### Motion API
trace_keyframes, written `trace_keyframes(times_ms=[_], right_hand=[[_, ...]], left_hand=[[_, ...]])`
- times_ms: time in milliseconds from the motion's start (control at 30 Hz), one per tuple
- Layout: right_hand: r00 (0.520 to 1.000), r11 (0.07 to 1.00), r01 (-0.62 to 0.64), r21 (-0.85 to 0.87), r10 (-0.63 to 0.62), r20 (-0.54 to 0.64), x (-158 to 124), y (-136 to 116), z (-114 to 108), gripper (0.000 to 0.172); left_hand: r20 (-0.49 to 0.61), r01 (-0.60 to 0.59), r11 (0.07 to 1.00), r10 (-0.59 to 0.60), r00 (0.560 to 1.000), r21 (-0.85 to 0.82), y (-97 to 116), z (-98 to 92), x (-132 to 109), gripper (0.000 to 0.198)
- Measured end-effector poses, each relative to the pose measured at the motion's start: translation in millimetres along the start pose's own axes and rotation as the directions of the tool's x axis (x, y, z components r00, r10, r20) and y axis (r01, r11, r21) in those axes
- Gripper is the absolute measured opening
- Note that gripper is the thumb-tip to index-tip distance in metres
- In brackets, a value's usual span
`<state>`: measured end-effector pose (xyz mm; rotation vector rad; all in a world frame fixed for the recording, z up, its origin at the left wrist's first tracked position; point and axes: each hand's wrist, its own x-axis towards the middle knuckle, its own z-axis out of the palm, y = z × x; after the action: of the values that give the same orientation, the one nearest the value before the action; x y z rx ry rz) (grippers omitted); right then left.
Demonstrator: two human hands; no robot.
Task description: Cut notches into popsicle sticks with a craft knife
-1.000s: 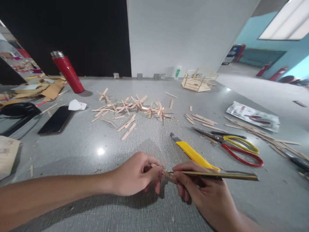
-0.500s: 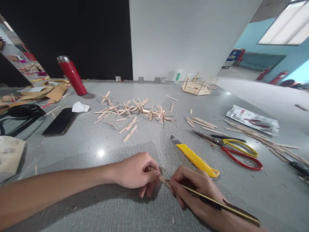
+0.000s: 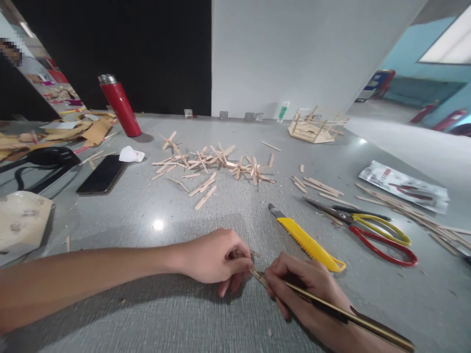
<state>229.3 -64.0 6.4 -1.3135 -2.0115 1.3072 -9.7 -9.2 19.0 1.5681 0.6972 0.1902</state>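
Observation:
My left hand is closed, its thumb and fingertips pinching a small wooden stick. The stick runs from those fingertips toward my right hand, and dark marks or cuts show on its face. My right hand is closed around a slim gold-and-black pen-like tool whose tip meets the stick; whether it is a blade or a pen point I cannot tell. Just beyond the right hand lies a yellow utility knife. Farther right rest scissors with one yellow and one red handle.
Loose wooden sticks are heaped mid-table. A stick-built frame stands at the back right, a red flask at the back left. A phone, a black strap-like object and a printed packet also lie around.
The camera view has swung slightly left and down, so everything sits farther right in the picture. Both hands keep the same grips on the stick and the pen-like tool.

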Motion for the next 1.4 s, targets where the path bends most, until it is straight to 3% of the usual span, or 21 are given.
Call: trace_keyframes(times_ms=[267, 500, 633, 767, 1000, 1233, 1400], right_hand=[[0.999, 0.999, -0.039, -0.014, 0.039, -0.007, 2, 2, 2, 0.037], [0.986, 0.952, 0.164, -0.257, -0.158, 0.045, 0, -4, -1, 0.032], [0.983, 0.94, 0.175, -0.293, -0.186, -0.01, 2, -4, 4, 0.033], [0.989, 0.967, 0.097, -0.237, -0.121, -0.088, 3, 0, 8, 0.032], [0.996, 0.997, -0.07, -0.036, 0.068, -0.05, 5, -1, 7, 0.034], [1.0, 0.995, -0.016, -0.102, 0.015, -0.005, -4, 2, 1, 0.018], [0.987, 0.989, -0.101, 0.112, 0.086, 0.134, -2, -12, -11, 0.018]], left_hand=[[-0.048, -0.005, 0.998, 0.009, 0.999, 0.07, 5, 2.8, -2, 0.032], [-0.064, -0.056, 0.997, 0.06, 0.996, 0.054, 2, 3.9, -1, 0.031], [-0.063, -0.068, 0.996, 0.072, 0.995, 0.058, 3, 3.8, -2, 0.03], [-0.065, -0.062, 0.995, 0.067, 0.996, 0.074, 4, 3.8, -2, 0.032], [-0.045, -0.028, 0.998, 0.031, 0.998, 0.061, 3, 2.5, 0, 0.031], [-0.021, -0.032, 0.999, 0.033, 0.999, 0.017, 4, 0.7, -1, 0.029], [-0.033, -0.019, 1.0, 0.019, 0.999, 0.003, 2, 1.7, 0, 0.03]])
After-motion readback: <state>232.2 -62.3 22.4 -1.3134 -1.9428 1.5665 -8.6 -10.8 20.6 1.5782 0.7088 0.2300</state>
